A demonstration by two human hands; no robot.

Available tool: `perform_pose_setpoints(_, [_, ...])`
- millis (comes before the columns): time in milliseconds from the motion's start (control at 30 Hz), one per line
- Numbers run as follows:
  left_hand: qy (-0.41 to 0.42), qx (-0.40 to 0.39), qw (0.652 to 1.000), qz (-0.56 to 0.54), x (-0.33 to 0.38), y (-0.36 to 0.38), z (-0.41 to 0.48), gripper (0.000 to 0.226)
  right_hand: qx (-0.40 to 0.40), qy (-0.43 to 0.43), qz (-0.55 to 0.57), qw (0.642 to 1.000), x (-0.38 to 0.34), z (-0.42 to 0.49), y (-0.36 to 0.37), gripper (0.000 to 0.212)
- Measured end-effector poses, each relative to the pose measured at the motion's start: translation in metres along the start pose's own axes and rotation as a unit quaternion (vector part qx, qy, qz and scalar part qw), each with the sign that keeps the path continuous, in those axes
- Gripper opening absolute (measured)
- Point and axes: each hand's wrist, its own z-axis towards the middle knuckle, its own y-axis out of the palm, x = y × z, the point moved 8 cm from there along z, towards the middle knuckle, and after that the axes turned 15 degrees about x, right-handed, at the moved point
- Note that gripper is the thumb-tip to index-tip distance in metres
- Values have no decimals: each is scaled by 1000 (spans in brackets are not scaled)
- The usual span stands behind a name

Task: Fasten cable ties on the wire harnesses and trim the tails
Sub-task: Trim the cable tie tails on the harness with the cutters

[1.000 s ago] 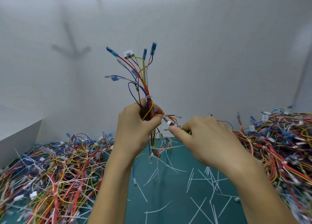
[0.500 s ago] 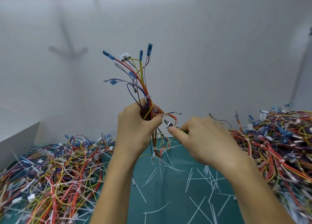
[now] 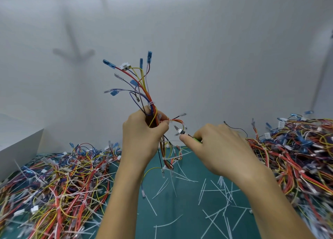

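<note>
My left hand (image 3: 144,136) grips a wire harness (image 3: 144,87) upright above the mat; its red, yellow and blue wires fan out at the top into blue terminals and a white connector. A white cable tie (image 3: 151,103) sits around the bundle just above my fingers. A side branch of orange wires (image 3: 177,121) sticks out to the right at my thumb. My right hand (image 3: 218,148) grips small cutters (image 3: 180,130) with a green handle; their metal jaws are parted just below that branch and a little to the right of my left thumb.
A big heap of harnesses (image 3: 54,184) fills the left of the green mat (image 3: 180,226), another heap (image 3: 297,157) the right. Several cut white tie tails (image 3: 221,184) lie scattered between them. A white box (image 3: 19,148) stands at the far left. A white wall rises behind.
The cutters have drawn back slightly to the right of my left thumb, and their jaws now show parted. The harness has stayed in place.
</note>
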Motion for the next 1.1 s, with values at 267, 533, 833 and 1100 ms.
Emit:
perform_pose_setpoints(267, [-73, 14, 997, 29, -24, -9, 5, 8, 11, -8, 2, 1000, -3, 0, -3, 60])
perform_pose_setpoints(533, [-143, -15, 989, 21, -40, -6, 4, 43, 37, -8, 18, 999, -8, 0, -9, 62])
perform_pose_setpoints(833, [-162, 21, 987, -9, -45, -15, 6, 40, 17, -29, 39, 999, -6, -5, -20, 58])
perform_pose_setpoints(1100, [-240, 41, 965, -102, -51, -19, 4, 50, 12, -2, 160, 987, -13, -5, -36, 48])
